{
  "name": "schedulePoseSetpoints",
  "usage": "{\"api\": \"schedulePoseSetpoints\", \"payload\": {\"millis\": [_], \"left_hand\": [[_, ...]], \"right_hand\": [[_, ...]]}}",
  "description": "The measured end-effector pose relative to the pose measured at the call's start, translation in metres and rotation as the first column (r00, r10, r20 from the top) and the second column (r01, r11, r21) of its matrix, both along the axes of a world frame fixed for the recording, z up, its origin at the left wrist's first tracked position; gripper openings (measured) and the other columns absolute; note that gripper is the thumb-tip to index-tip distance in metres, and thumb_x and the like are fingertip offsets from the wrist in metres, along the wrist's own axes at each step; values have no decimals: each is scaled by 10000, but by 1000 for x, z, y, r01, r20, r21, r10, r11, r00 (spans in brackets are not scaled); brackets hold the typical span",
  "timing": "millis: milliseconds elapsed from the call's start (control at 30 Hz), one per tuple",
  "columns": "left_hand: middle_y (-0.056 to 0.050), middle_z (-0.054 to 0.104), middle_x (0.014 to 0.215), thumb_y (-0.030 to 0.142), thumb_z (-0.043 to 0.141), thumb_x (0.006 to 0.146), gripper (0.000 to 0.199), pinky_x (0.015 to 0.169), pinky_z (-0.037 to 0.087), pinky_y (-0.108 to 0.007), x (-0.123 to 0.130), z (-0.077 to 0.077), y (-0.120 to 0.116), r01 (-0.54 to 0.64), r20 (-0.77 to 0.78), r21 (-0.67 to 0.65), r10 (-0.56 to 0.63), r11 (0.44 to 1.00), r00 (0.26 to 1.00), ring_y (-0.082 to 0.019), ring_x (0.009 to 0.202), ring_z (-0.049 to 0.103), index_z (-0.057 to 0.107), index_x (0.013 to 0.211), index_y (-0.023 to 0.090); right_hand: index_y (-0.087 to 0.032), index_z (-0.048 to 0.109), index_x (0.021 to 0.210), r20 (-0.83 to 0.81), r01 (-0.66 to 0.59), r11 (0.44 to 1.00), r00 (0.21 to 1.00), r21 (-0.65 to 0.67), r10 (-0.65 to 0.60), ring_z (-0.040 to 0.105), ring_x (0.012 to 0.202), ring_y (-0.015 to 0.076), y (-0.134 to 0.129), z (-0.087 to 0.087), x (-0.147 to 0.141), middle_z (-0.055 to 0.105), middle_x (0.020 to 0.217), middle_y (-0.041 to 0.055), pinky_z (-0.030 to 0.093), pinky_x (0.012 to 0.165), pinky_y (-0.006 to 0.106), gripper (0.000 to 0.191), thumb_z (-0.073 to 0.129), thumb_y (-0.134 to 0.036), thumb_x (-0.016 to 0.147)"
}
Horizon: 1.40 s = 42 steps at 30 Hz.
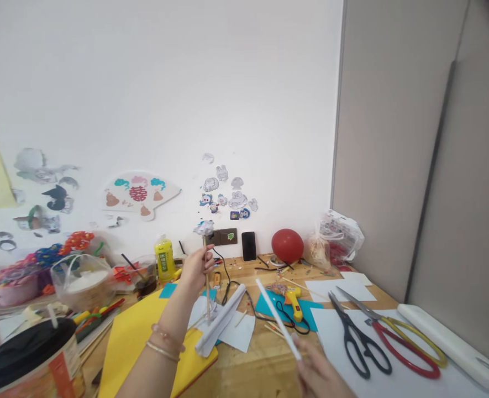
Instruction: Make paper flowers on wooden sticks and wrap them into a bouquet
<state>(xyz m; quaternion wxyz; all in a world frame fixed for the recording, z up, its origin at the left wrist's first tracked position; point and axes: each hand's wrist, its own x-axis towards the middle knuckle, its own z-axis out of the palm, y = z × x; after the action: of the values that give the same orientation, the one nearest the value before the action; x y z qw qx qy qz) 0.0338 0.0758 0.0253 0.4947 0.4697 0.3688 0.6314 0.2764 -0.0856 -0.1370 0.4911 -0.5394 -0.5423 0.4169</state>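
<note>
Left of the left hand point(198, 268), a clear plastic tub point(143, 264) is holding orange pieces point(122, 274), that hand pinching a tan stick point(208, 290), the right hand point(315, 366) a white rod point(278, 319).

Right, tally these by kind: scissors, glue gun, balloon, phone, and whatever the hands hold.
Black scissors and red-and-yellow scissors: 2
Glue gun: 1
Balloon: 1
Phone: 1
Held, wooden stick in left hand and white rod in right hand: 2
Total: 7

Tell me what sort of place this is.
Probably a craft workspace: a yellow glue gun and black scissors lie on the wooden table, and the left hand grips a thin stick.
</note>
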Motion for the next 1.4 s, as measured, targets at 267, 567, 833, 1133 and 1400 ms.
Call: {"api": "schedulePoseSetpoints", "payload": {"millis": [267,567,833,1133,1400], "left_hand": [[54,470,458,386,600,647,232,365,168,-206,-33,-34,-19,36,-603,-159,-126,987,788,-65,331,314,517,579,180],[28,470,533,138,561,575,183,549,263,-263,-78,-106,-41,-254,-904,0,108,967,413,-178,569,449,410,512,220],[37,497,493,78,573,488,160,553,293,-247,-82,-114,-53,-272,-843,109,234,956,485,-177,532,482,507,528,218],[-11,602,702,481,613,672,308,635,432,-272,-14,-55,-65,-283,-465,257,375,924,802,-182,687,557,584,776,192],[11,591,681,417,759,585,333,666,435,-252,54,-67,-92,-298,75,161,290,941,954,-143,679,551,596,747,176]], "right_hand": [[-84,566,1112,719,408,812,398,417,-569,553,956,305,75,59,125,617,984,208,375,841,420,382,400,-123,770],[-158,655,932,741,147,866,462,478,-487,556,946,247,99,43,72,634,979,108,391,843,338,250,451,-179,789],[-171,640,811,528,149,814,694,561,-490,574,874,240,94,31,42,638,877,105,435,802,353,248,393,-162,788],[-194,633,973,330,-167,935,942,313,58,591,733,184,59,58,-56,666,964,60,443,639,275,243,507,-264,778],[-182,629,911,434,-316,878,890,360,143,579,674,164,42,28,-103,677,840,40,379,606,235,176,541,-257,779]]}}
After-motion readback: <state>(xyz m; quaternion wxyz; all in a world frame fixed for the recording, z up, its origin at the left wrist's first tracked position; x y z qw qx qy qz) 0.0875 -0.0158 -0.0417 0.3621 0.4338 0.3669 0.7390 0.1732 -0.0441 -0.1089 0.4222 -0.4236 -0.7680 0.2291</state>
